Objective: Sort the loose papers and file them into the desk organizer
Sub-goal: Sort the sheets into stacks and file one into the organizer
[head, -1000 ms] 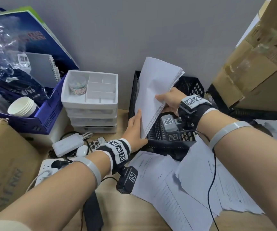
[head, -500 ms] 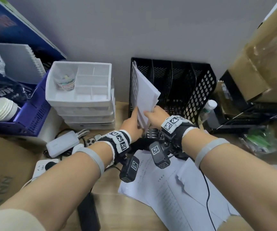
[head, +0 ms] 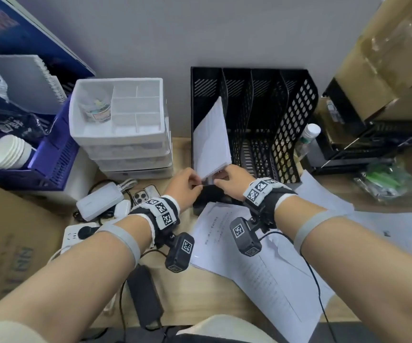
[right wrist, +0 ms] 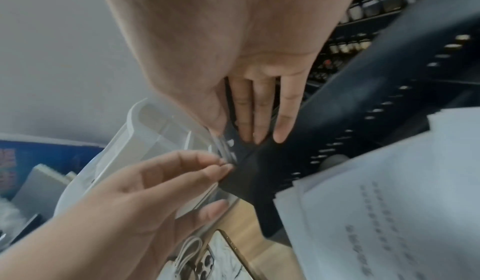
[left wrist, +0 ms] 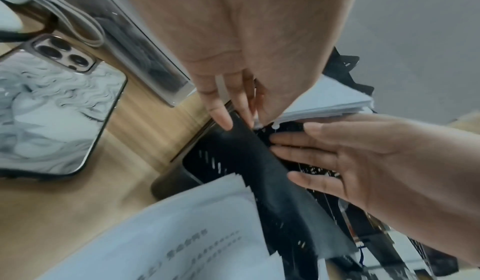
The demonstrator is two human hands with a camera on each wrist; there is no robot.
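Note:
A black mesh desk organizer (head: 286, 120) with several upright slots stands against the wall. A stack of white papers (head: 212, 139) stands tilted in its leftmost slot. My left hand (head: 193, 183) pinches the stack's lower left corner at the organizer's front lip. My right hand (head: 221, 180) is at the lower right corner. In the right wrist view its fingers (right wrist: 259, 124) lie straight on the black organizer (right wrist: 337, 109), with the thumb beside the paper edges (right wrist: 223, 150). Loose printed papers (head: 262, 263) lie spread on the desk in front.
A white drawer unit (head: 120, 125) stands left of the organizer. A phone (head: 145, 194), a power bank (head: 98, 203) and a power strip (head: 76, 235) lie by my left wrist. Cardboard boxes (head: 9, 243) flank both sides. A white bottle (head: 310, 134) is right of the organizer.
The paper stack came down from above the organizer into its leftmost slot. Both hands dropped with it to its lower corners.

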